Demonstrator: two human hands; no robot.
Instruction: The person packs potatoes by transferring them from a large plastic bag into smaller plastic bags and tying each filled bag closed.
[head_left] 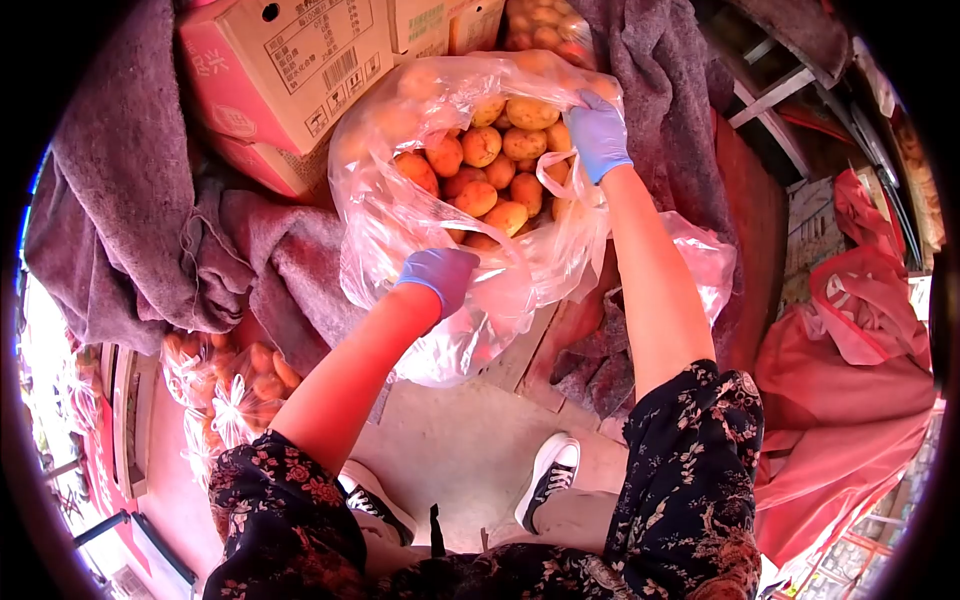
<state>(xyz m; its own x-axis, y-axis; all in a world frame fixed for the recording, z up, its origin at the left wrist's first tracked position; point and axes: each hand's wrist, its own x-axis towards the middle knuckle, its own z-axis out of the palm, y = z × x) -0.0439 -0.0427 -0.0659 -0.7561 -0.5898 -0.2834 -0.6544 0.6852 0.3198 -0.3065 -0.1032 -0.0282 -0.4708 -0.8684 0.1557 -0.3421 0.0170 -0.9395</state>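
Draw the clear bag's [375,245] rim gently and evenly, since thin film could tear; it sits at upper centre, around the orange-yellow fruit [482,147]. Your left hand [440,275], mid-frame, curls closed on its near edge. Your right hand [600,138], arm outstretched, bends over the upper-right rim; its fingers' closure you can't really tell.

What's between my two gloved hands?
In the head view, the open mouth of a clear plastic bag, with orange-yellow fruit inside, lies between your left hand and right hand.
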